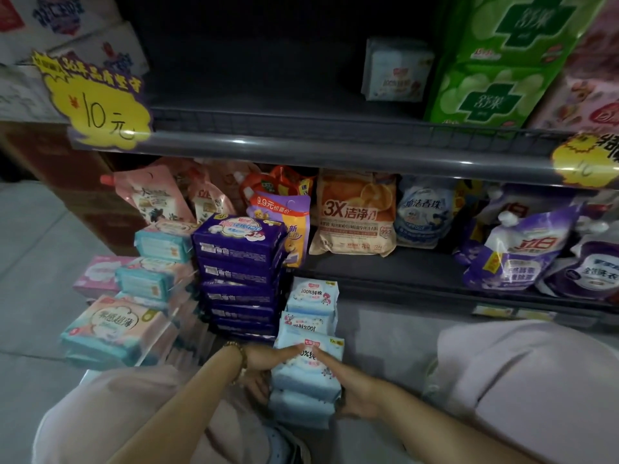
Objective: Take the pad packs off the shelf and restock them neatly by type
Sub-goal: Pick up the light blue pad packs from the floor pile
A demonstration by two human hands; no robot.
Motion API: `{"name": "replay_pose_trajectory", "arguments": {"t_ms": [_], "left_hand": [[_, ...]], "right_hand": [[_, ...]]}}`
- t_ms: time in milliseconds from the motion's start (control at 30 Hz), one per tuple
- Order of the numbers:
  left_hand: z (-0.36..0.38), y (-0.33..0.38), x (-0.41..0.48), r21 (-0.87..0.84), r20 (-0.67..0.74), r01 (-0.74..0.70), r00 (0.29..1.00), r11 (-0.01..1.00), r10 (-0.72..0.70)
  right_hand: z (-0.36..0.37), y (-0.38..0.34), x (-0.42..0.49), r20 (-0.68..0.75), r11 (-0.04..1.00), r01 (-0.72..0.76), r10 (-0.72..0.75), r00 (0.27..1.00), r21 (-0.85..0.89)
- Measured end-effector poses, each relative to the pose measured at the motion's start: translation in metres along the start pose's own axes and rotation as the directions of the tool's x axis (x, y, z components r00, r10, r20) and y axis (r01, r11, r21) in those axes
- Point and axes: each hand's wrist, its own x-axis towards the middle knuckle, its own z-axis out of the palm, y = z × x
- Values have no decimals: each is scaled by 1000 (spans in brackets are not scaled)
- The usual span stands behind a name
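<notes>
Pad packs stand in piles on the floor in front of the shelf. A pile of light blue packs (306, 380) is nearest me; my left hand (264, 363) grips its left side, thumb on top. My right hand (351, 386) grips its right side, index finger lying across the top pack. Further back lie more light blue packs (313, 298). A tall pile of dark purple packs (239, 262) stands left of them. Teal and pink packs (110, 333) are stacked at the far left. One white pack (395, 73) stands alone on the dark upper shelf (301, 145).
Green packages (489, 61) and pink ones fill the right of the upper shelf. Yellow price tags (100, 105) hang from its edge. Detergent pouches (355, 216) crowd the lower shelf. My knees are at the lower left and right, and the grey floor (33, 246) lies to the left.
</notes>
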Motion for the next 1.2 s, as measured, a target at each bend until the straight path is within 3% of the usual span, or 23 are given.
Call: {"name": "replay_pose_trajectory", "arguments": {"t_ms": [133, 233, 333, 433, 500, 600, 700, 800, 900, 1000, 1100, 1133, 1200], "left_hand": [[-7, 46, -38, 65, -4, -167, 986, 984, 167], [-7, 88, -72, 217, -58, -359, 923, 908, 379], [2, 133, -111, 239, -87, -645, 730, 726, 678], [9, 177, -136, 250, -141, -854, 433, 455, 890], [9, 205, -144, 248, -167, -925, 251, 287, 953], [-2, 242, -146, 295, -201, -941, 107, 164, 974], [-18, 276, -146, 323, -240, -940, 30, 109, 970], [-34, 307, -140, 326, -250, -941, 10, 94, 968], [-51, 338, -123, 346, -254, -930, 36, 126, 966], [-66, 363, -99, 416, -220, -879, 152, 234, 964], [-73, 374, -83, 470, -184, -820, 272, 327, 945], [-74, 375, -79, 490, -179, -806, 281, 333, 943], [-76, 376, -73, 562, -171, -763, 271, 320, 947]], "right_hand": [[-7, -49, -45, 10, 980, 183, -183, 983, -81], [-12, -91, -92, -61, 913, 373, -387, 920, -165], [-19, -127, -133, -126, 785, 580, -612, 781, -217], [-23, -164, -167, -172, 574, 750, -817, 550, -329], [-27, -193, -185, -137, 409, 821, -912, 387, -399], [-39, -237, -202, -42, 222, 837, -972, 233, -499], [-53, -279, -206, 21, 130, 811, -985, 172, -571], [-71, -314, -197, 50, 77, 797, -990, 133, -599], [-89, -344, -188, 28, 74, 745, -992, 123, -663], [-107, -363, -171, -22, 88, 613, -993, 115, -785], [-115, -366, -155, -42, 105, 390, -985, 166, -915], [-117, -363, -151, -44, 99, 347, -986, 163, -932], [-119, -353, -145, 16, 4, 254, -997, 80, -967]]}}
